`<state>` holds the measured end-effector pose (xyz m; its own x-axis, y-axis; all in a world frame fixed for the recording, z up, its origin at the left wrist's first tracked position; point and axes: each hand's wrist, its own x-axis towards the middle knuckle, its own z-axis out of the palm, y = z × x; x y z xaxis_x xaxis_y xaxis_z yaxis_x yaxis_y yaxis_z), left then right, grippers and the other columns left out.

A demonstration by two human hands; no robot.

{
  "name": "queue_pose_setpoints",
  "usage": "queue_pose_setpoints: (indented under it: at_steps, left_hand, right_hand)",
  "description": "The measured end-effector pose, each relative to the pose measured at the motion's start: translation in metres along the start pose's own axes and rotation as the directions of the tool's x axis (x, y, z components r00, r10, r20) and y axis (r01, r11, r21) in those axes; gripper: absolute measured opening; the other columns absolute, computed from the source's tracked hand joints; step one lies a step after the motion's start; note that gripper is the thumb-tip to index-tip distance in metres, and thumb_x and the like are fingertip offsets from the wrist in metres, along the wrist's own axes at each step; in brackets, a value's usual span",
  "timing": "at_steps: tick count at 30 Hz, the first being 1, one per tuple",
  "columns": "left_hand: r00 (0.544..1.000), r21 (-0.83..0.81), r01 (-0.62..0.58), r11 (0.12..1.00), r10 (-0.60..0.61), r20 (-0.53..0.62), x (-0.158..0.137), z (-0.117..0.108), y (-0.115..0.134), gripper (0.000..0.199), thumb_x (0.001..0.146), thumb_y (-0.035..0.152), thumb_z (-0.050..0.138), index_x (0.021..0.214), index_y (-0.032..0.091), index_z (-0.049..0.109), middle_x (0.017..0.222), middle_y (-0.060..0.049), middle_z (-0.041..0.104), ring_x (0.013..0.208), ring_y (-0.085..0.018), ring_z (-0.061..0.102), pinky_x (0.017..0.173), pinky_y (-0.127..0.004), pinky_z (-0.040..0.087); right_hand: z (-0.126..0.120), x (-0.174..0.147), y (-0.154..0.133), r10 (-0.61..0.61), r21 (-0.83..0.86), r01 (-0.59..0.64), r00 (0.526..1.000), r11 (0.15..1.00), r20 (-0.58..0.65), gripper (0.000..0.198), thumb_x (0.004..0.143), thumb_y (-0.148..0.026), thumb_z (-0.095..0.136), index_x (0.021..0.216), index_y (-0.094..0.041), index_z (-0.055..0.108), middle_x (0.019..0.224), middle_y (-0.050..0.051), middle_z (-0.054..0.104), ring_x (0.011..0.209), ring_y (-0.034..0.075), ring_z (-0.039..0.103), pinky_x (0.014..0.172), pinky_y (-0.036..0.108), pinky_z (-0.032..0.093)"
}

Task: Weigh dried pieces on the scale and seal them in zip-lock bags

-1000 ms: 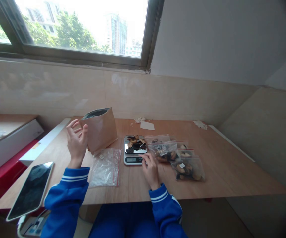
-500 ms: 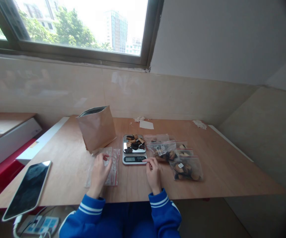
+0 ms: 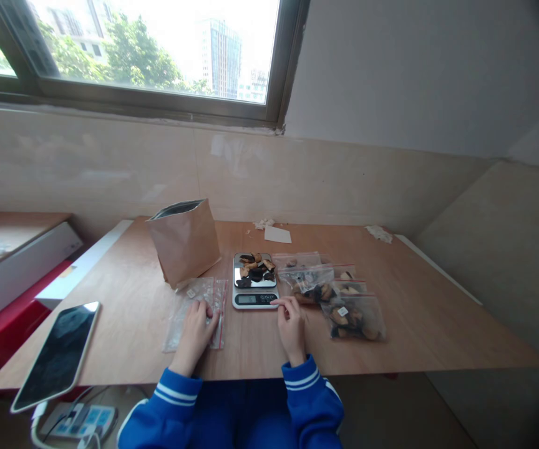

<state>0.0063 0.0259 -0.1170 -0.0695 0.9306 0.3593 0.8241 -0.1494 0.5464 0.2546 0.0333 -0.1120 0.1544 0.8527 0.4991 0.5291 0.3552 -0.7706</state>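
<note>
A white kitchen scale (image 3: 255,307) stands in the middle of the table, with dried dark-and-tan slices, perhaps mushroom, (image 3: 256,270) heaped on its mirrored plate. My right hand (image 3: 292,324) is at the scale's front right, its index finger stretched to the button panel, the other fingers curled in and holding nothing. To the left lie clear zip-lock bags (image 3: 179,327) with red seals. My left hand (image 3: 198,327) rests on them, fingers bent and closed on the top bag near its seal. Behind these bags a brown paper pouch (image 3: 186,246) stands upright, its top open.
Filled zip-lock bags (image 3: 356,318) of similar slices lie overlapping right of the scale. A white card (image 3: 277,234) and crumpled tissue (image 3: 264,223) are at the back. A tablet (image 3: 58,355) on a cable lies at the left edge, above a power strip (image 3: 82,419).
My left hand has moved slightly right and lowered its fingers onto the zip-lock bags, curling them. My right index finger stays at the scale's buttons. The view has shifted slightly.
</note>
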Motion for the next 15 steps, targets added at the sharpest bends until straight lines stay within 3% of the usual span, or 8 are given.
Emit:
queue_pose_setpoints:
  at_steps: [7,15]
  left_hand:
    - [1.000,0.079,0.013,0.997,-0.012,-0.016,-0.0039,0.0040,0.0004,0.015,0.084,0.024,0.043,0.071,0.021,0.048,0.075,-0.005,0.053,0.070,-0.020,0.053,0.069,-0.035,0.045]
    - [1.000,0.101,-0.007,0.995,0.006,0.015,-0.0043,0.0061,-0.0030,0.015,0.086,0.023,0.042,0.073,0.019,0.050,0.077,-0.006,0.053,0.071,-0.020,0.052,0.071,-0.034,0.044]
  right_hand:
    - [0.0002,-0.0003,0.0005,0.001,0.002,-0.001,1.000,1.000,0.005,0.027,0.089,-0.013,0.041,0.082,-0.021,0.066,0.088,0.006,0.060,0.085,0.020,0.060,0.074,0.032,0.048]
    - [-0.0007,0.0007,-0.0003,0.002,-0.002,-0.002,1.000,1.000,0.002,0.027,0.089,-0.014,0.042,0.081,-0.020,0.066,0.087,0.005,0.060,0.082,0.019,0.059,0.071,0.030,0.047]
